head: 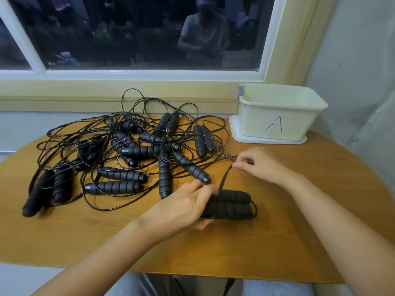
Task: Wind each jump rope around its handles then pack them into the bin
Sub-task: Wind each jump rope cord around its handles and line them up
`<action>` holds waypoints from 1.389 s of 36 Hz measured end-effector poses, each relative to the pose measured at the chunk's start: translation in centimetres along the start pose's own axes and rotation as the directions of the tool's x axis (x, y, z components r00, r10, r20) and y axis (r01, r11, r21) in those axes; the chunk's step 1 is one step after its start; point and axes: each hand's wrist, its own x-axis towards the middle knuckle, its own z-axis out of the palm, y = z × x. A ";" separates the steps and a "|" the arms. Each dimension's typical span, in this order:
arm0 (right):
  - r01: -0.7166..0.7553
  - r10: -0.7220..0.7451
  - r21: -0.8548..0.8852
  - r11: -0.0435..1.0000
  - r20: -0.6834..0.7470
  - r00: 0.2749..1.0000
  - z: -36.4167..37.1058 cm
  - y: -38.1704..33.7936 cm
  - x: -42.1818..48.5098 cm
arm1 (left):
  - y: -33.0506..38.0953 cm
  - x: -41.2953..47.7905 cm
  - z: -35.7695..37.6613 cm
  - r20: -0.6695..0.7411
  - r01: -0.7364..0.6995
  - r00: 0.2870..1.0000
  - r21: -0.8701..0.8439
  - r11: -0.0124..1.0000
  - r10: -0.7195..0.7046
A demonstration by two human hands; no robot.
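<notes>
My left hand (188, 207) grips a pair of black foam handles (232, 205) laid side by side low over the wooden table (277, 242). A black cord (224, 178) runs taut from those handles up to my right hand (258, 164), which pinches it. A tangled pile of several more black jump ropes (132, 150) with ribbed handles covers the table's left and middle. The cream bin (277, 112), marked with a blue letter A, stands at the back right on its white lid (237, 135); nothing shows above its rim.
A window sill and dark window run behind the table. A grey wall closes in on the right beside the bin. The table's front edge curves close to my body.
</notes>
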 end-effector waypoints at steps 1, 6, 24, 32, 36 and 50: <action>0.001 -0.001 0.028 1.000 -0.018 1.000 -0.1 -0.7 0.4 | 0.0 0.0 0.0 -0.007 -0.001 1.000 0.039 0.999 0.002; 0.011 0.003 0.163 0.987 -0.087 0.996 -1.0 -4.0 0.2 | -0.7 0.7 0.0 -0.093 0.147 0.987 0.148 0.978 -0.134; 0.167 -0.114 0.167 0.972 -0.287 0.951 3.5 -8.8 -6.8 | -3.7 3.3 -1.0 -0.093 0.580 0.813 0.041 0.814 -0.575; -0.027 0.079 0.525 0.851 -0.077 0.994 4.2 -8.2 -6.4 | -2.3 2.0 -1.5 -0.122 0.457 0.832 -0.400 0.794 -0.541; -0.021 0.086 0.631 0.775 -0.073 0.994 4.1 -8.5 -6.0 | -1.4 1.9 -1.8 -0.049 0.388 0.869 -0.550 0.739 -0.493; 0.109 0.013 0.564 0.819 -0.208 0.978 4.2 -8.9 -5.7 | -0.6 2.5 -2.4 -0.012 0.423 0.822 -0.656 0.626 -0.569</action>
